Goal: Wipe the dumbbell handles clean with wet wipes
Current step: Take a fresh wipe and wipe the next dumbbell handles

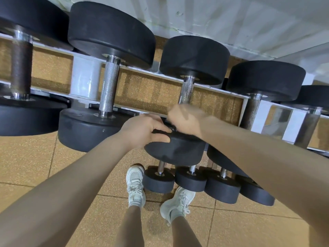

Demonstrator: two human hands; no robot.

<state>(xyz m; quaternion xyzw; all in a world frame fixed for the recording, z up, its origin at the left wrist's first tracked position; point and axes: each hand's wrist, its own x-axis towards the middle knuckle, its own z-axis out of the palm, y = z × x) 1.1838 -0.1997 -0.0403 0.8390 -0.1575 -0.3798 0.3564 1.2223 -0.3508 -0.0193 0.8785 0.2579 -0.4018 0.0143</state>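
dumbbell [175, 150] on rack, left hand [142, 130] gripping near head, right hand [185, 119] blurred at handle

A single head-worn wide-angle camera looks steeply down and forward from standing height, close over a white dumbbell rack [85, 77] against a wall [231, 20], taking in the person's outstretched forearms, both shoes [136, 186] and the tiled floor [35, 157] below.

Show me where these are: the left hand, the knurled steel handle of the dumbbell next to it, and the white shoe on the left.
left hand [142, 129]: head view, back of hand.
knurled steel handle [109, 86]: head view, mid-shaft.
white shoe [135, 186]: head view, laces.
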